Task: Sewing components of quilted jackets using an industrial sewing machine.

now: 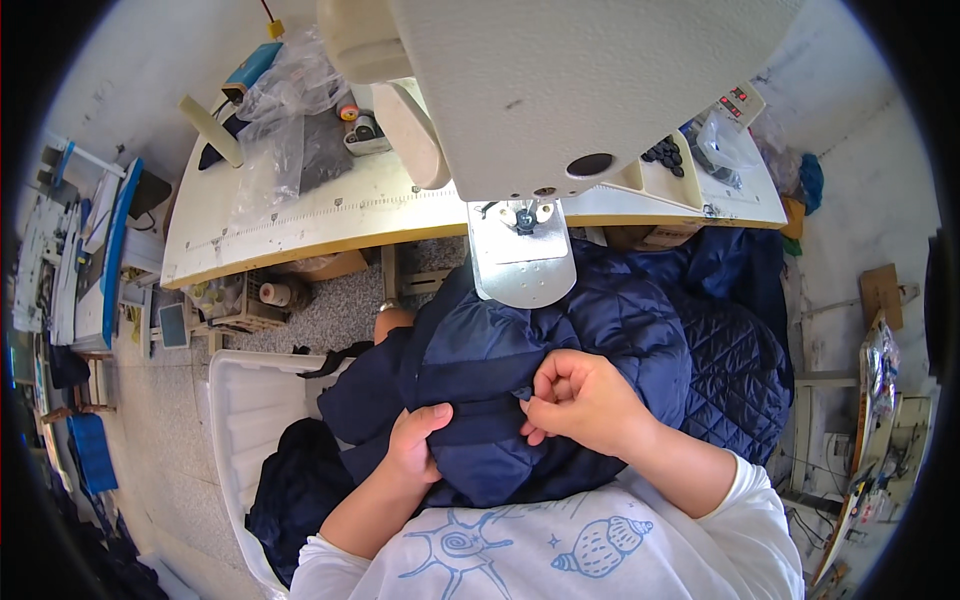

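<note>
A dark navy padded jacket (620,320) with quilted panels lies bunched over my lap, under the machine's front. My left hand (416,442) grips its smooth band from the left, thumb on top and fingers underneath. Over the same band my right hand (585,402) is closed in a pinch. A small dark bit shows at its fingertips, too small to tell whether it is a button or a fold of cloth. Just beyond my hands, the machine's rounded metal plate (525,275) juts out above the jacket, below the white sewing machine head (530,100).
A white worktable (400,215) with a ruler strip spans behind the plate. On it are a tray of dark buttons (662,155), thread spools (362,125) and clear plastic bags (290,110). A white plastic bin (225,400) with dark cloth stands at my left.
</note>
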A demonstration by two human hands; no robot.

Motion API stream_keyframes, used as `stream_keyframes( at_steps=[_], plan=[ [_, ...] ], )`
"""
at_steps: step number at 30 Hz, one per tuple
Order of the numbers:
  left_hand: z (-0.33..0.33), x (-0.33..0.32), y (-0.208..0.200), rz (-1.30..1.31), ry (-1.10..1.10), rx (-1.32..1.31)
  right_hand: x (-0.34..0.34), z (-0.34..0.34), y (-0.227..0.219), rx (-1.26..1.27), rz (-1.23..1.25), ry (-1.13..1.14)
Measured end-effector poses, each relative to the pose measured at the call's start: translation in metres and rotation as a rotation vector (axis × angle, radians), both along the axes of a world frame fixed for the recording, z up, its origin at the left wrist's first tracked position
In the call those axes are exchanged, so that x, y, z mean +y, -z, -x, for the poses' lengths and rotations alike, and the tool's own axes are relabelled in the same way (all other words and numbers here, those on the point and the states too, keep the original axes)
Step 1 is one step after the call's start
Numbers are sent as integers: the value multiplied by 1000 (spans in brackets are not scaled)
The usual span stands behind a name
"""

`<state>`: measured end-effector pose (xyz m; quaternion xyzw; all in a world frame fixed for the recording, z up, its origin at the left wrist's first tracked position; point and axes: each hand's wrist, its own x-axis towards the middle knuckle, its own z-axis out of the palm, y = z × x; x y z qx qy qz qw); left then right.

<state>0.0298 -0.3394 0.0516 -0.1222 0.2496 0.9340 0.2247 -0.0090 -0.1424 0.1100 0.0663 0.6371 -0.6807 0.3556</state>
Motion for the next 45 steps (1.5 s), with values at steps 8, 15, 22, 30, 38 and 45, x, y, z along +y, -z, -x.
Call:
stream_keyframes(
  at_steps=[8,15,22,30,38,45],
  plan=[
    [9,-14,-13,118,-81,-106,2,1,-19,675,-584,-206],
    [33,-54,-29,1675,130,329,11,20,-6,1100,-674,-280],
    [91,-31,-58,1487,442,1476,13,37,-27,1066,-334,-544],
    [124,-43,-52,1091,589,1464,37,58,1,1066,-240,-657],
    [110,-37,-36,769,356,1114,47,66,-9,827,71,-430],
    [99,-9,-33,611,-13,796,51,109,-31,837,-50,-408]
  ],
)
